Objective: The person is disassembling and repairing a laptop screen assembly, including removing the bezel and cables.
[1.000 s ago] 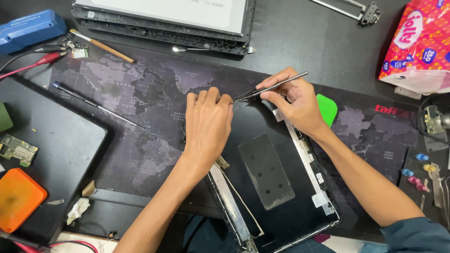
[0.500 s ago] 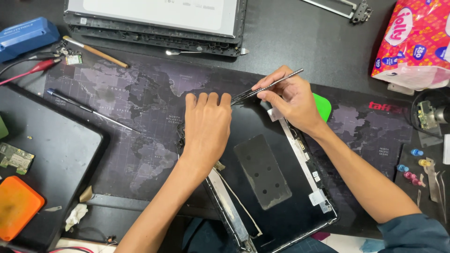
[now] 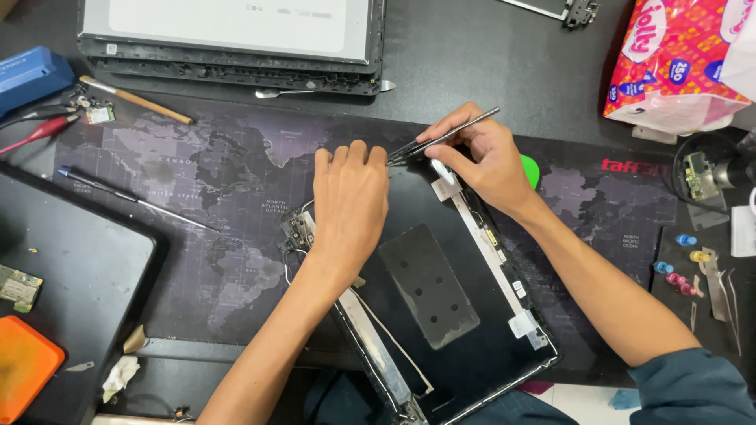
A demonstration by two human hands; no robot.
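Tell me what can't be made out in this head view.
- Tweezers tips: hidden behind left hand fingers.
- Green pick: mostly covered by right hand.
- Laptop lid near corner: cut by bottom edge.
- Small coloured caps: too small to identify.

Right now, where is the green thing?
In the head view, the green pick peeks out just behind the right hand, on the dark map mat, right of the black laptop lid.

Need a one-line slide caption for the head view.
Left hand presses flat on a black laptop lid shell while the right hand holds metal tweezers at its top edge, over a world-map desk mat.
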